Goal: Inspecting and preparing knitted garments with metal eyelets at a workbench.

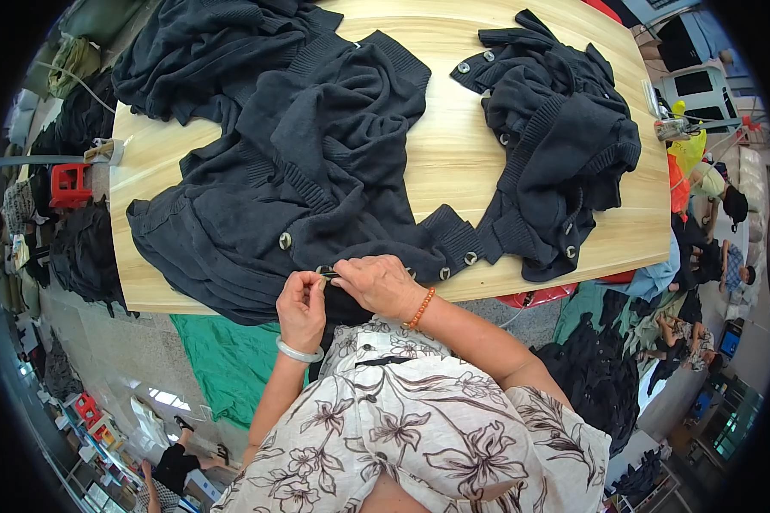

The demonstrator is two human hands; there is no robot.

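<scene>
A dark navy knitted cardigan [316, 154] lies bunched over the table and hangs past its front edge. Both of my hands meet at its buttoned border. With thumb and fingers pinched, my left hand [301, 306] grips the dark edge. My right hand [378, 284] is closed beside it, its fingertips on the same spot near a button. Whether a small tool or thread sits between the fingertips is too small to tell. A large round button [285, 240] shows on the cloth just above my left hand, and more buttons run along the band to the right.
A second dark buttoned cardigan [565, 145] lies crumpled on the table's right side, and another dark garment [222, 51] is heaped at the far left. The pale wooden table [453, 145] shows between them. Green cloth [222, 368] lies on the floor below; a red stool [68, 185] stands left.
</scene>
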